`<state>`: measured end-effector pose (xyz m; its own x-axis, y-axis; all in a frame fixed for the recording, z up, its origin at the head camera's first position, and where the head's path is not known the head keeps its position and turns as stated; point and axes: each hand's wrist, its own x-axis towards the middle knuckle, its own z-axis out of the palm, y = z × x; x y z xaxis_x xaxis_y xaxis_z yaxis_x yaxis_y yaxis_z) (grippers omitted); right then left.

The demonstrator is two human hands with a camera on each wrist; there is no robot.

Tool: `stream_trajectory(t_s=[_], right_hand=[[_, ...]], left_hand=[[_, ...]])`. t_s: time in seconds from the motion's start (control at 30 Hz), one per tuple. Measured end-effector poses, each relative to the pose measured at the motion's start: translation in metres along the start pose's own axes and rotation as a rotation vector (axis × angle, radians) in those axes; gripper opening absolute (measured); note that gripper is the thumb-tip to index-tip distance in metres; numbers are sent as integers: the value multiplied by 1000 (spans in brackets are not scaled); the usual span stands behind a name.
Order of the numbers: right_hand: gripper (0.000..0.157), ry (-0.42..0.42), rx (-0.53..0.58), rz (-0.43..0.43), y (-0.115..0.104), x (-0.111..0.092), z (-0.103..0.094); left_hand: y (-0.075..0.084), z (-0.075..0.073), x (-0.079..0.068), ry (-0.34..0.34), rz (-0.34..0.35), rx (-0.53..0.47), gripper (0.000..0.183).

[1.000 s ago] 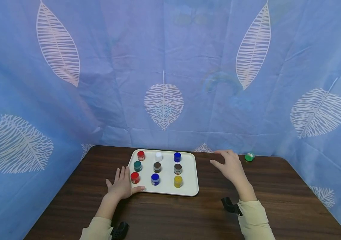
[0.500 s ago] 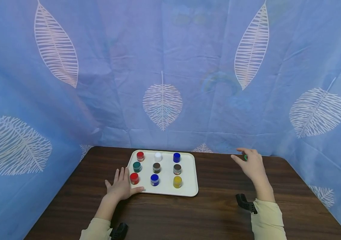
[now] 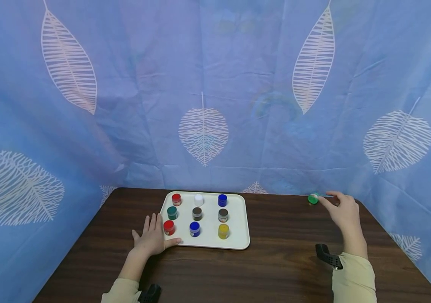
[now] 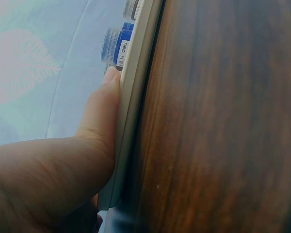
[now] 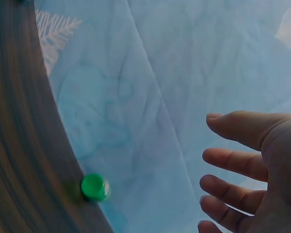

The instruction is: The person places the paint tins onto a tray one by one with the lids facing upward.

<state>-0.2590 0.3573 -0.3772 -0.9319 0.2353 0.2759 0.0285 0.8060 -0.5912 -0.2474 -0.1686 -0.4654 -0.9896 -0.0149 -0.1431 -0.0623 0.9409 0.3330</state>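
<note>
My left hand (image 3: 149,240) rests at the near left corner of a white tray (image 3: 239,235), its fingers spread along the left side. In the left wrist view the straight thumb (image 4: 99,104) lies along the tray's rim, its tip close to a blue paint jar (image 4: 120,47). A green-lidded paint jar (image 3: 313,198) lies on its side at the table's back right edge. Just right of it is my right hand (image 3: 345,212), thumb and fingers parted. The right wrist view shows this hand (image 5: 247,170) with nothing between its fingers, apart from the green-lidded jar (image 5: 94,187).
On the tray stand several paint jars in three rows, among them a red jar (image 3: 169,227), a white jar (image 3: 199,200) and a yellow jar (image 3: 223,231). A blue leaf-print cloth (image 3: 154,105) hangs right behind the dark wooden table (image 3: 276,252).
My right hand has moved to the right, past the green-lidded jar, which is visible again beside the fingertips. The left hand has stayed at the tray's corner.
</note>
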Motion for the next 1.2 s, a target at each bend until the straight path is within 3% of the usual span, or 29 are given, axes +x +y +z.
stream_trajectory(t_s=[0.23,0.5,0.77,0.97,1.2], right_hand=[[59,-18,9,56,23,8,-2],[61,-45,-41,157,38,24,16],[67,-160,-120,199,49,57,24],[65,-229,-192,238,56,71,28],[85,-298,-217,345,55,83,34]], left_hand=[[0,1,1,-5,-6,1,127],[-2,2,2,-4,-4,2,128],[-2,4,5,0,-13,9,129],[-2,5,2,13,-21,10,128],[-2,3,3,15,-27,-4,127]])
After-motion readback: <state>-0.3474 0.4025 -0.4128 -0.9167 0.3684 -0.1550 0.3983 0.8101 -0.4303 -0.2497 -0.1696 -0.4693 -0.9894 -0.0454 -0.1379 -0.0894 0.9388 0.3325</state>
